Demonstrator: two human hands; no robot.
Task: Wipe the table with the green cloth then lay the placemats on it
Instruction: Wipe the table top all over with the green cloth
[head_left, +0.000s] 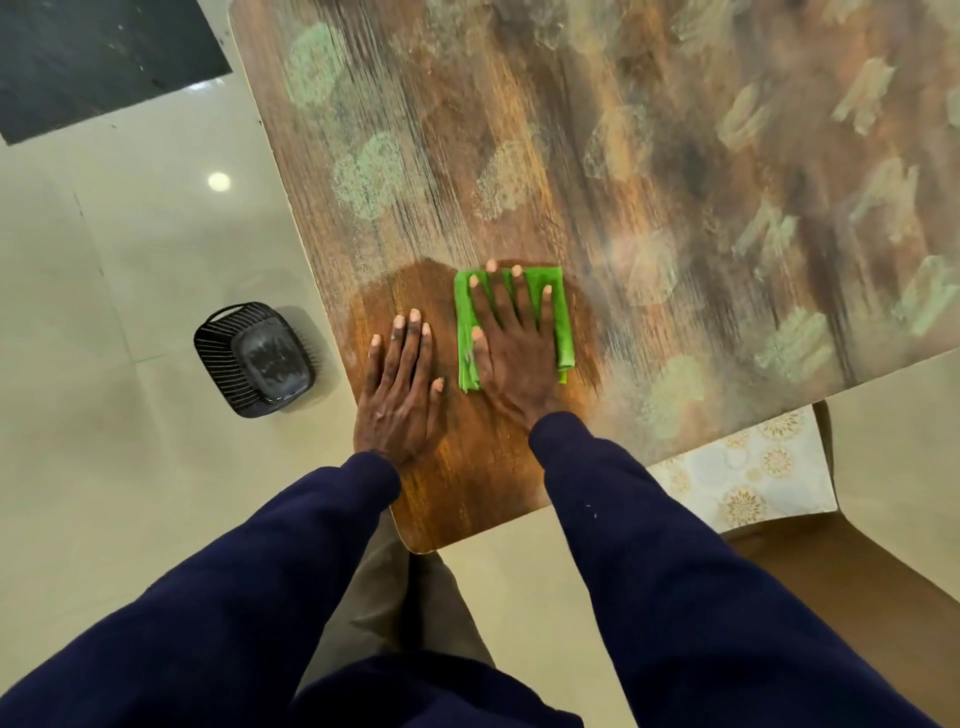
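A folded green cloth (563, 332) lies flat on the wooden table (519, 156) near its front corner. My right hand (511, 353) presses down on the cloth with the fingers spread. My left hand (402, 387) rests flat on the bare wood just left of the cloth, holding nothing. The wood around both hands is dark and clean; the rest of the tabletop is covered in pale dusty smears and blotches. A patterned white placemat (743, 478) lies on a brown chair at the right, partly under the table edge.
A black ribbed basket (254, 358) stands on the cream tiled floor left of the table. A dark mat (98, 57) lies on the floor at the top left. The brown chair (831, 582) stands close against the table's right front edge.
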